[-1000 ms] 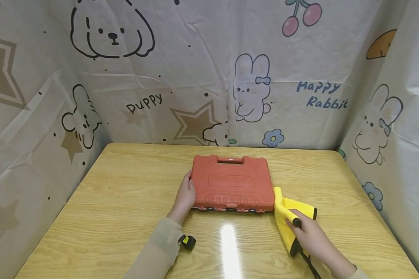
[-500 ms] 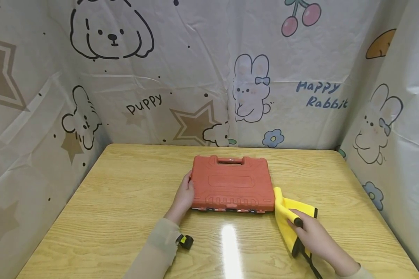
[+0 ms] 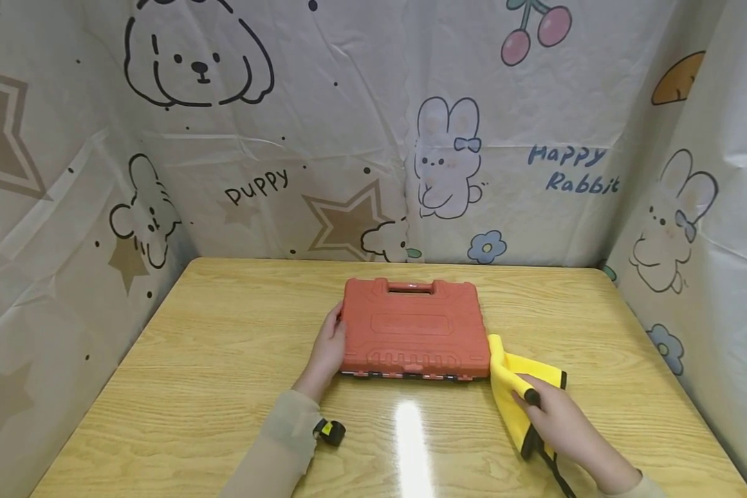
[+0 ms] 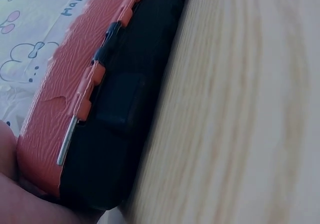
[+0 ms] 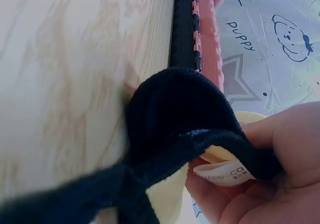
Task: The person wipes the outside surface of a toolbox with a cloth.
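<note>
A closed red plastic tool case (image 3: 413, 325) with a black base lies flat on the table. My left hand (image 3: 328, 346) holds its left end. In the left wrist view, the thumb is up by the red lid (image 4: 42, 129) and the rest of the hand is at the corner of the black base (image 4: 95, 179). My right hand (image 3: 557, 418) grips a yellow cloth (image 3: 504, 380) with black edging, beside the case's right side. The cloth's upper end meets the case's right edge. In the right wrist view, a white label (image 5: 225, 173) and the black edging (image 5: 185, 103) show near the fingers.
A wooden table (image 3: 224, 332) lies under everything. Patterned cloth walls (image 3: 324, 138) enclose the back and both sides. A small black and yellow object (image 3: 331, 432) sits at the left cuff. A black strap (image 3: 554, 470) trails from the cloth.
The left forearm has shifted slightly left. The case, the yellow cloth and the right hand are almost unmoved.
</note>
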`<state>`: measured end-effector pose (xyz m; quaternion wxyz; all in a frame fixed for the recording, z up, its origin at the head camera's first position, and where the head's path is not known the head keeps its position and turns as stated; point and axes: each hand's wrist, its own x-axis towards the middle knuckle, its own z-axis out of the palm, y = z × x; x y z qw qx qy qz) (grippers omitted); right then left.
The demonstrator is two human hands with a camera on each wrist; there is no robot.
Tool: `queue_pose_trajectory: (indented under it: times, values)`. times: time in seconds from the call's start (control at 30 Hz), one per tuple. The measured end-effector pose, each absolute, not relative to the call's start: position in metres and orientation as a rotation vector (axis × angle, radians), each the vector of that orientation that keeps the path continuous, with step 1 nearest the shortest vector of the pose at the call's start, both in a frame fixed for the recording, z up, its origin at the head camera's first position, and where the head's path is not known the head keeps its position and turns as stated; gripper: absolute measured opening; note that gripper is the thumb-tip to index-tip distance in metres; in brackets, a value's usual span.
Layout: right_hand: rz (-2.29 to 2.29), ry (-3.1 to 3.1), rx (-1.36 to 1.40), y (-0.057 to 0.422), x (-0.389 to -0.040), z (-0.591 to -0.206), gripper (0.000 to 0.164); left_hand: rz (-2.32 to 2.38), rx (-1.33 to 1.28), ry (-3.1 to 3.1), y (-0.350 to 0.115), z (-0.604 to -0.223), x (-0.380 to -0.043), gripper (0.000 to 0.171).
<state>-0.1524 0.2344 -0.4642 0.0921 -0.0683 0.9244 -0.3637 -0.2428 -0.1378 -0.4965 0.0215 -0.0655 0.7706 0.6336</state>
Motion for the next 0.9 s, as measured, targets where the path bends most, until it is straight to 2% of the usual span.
queue_pose_trajectory:
  times: [0.23, 0.53, 0.9]
  values:
    - [-1.059, 2.767, -0.213, 0.233, -0.153, -0.463, 0.029, 1.975, -0.191, 2.379, -0.136, -0.496, -0.241, 0.054]
    - [-0.945, 2.924, -0.371, 0.222, -0.15, -0.466, 0.02, 1.861, -0.184, 2.457, -0.137, -0.497, -0.242, 0.054]
    - [-0.945, 2.901, -0.368, 0.21, -0.148, -0.467, 0.017, 1.868, -0.188, 2.435, -0.137, -0.498, -0.242, 0.054]
